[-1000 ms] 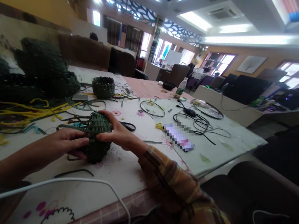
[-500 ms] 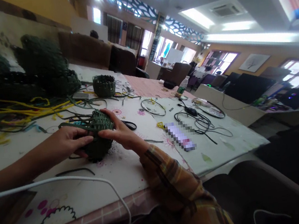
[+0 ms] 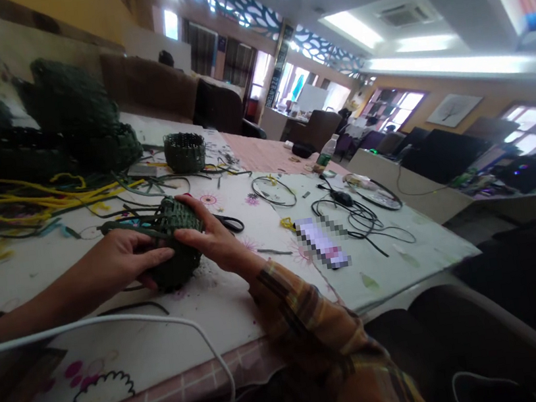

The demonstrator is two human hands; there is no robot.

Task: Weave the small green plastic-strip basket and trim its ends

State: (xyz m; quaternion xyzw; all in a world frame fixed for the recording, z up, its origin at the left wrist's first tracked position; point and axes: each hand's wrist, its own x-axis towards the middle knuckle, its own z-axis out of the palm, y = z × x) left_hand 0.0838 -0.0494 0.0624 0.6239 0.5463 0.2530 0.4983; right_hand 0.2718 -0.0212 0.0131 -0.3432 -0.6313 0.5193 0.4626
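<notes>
A small dark green woven basket (image 3: 184,262) is tipped on its side between my two hands, over the white patterned tablecloth (image 3: 242,298). My right hand (image 3: 213,238) wraps round its right side, thumb on the weave and fingers over the top. On the left side my left hand (image 3: 130,253) is closed, thumb and fingers pinched at the basket's edge with a green strip (image 3: 125,229) running over them. Loose strip ends stick out behind that hand. The fingertips of my left hand are partly hidden. Black-handled scissors (image 3: 231,224) lie just beyond my right hand.
Another green basket (image 3: 185,153) stands farther back. Large woven baskets (image 3: 69,102) pile up at left beside yellow strips (image 3: 43,200). To the right lie a phone-shaped blurred item (image 3: 321,243), black cables (image 3: 349,209) and a bottle (image 3: 326,153). A white cable (image 3: 164,316) crosses the foreground.
My left hand has shifted slightly to the right along the basket, and the green strip's end has moved a little. My right hand keeps its hold. The view has tilted very slightly.
</notes>
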